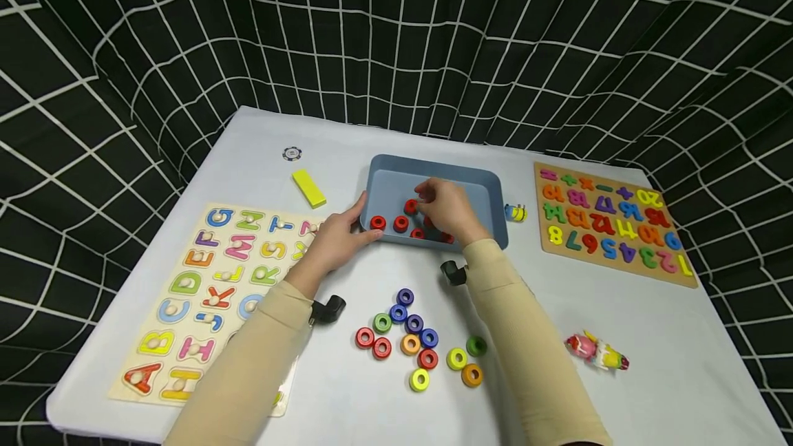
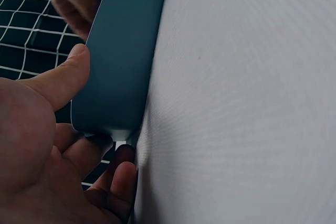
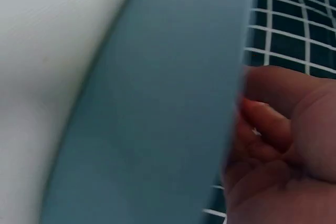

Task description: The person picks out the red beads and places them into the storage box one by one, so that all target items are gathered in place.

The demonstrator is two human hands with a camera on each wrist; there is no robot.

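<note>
A blue-grey rectangular tray lies on the white table with several red rings along its near side. My left hand holds the tray's near left corner. In the left wrist view the thumb lies at the rim and the other fingers bend round the corner. My right hand reaches into the tray, with a red ring pinched at its fingertips. More red rings lie partly hidden under that hand. In the right wrist view the tray wall hides the fingertips.
Several coloured rings lie between my forearms. On the left is a letter puzzle board, with a yellow block and a poker chip beyond it. A number board, a small bee figure and a doll-like toy lie right.
</note>
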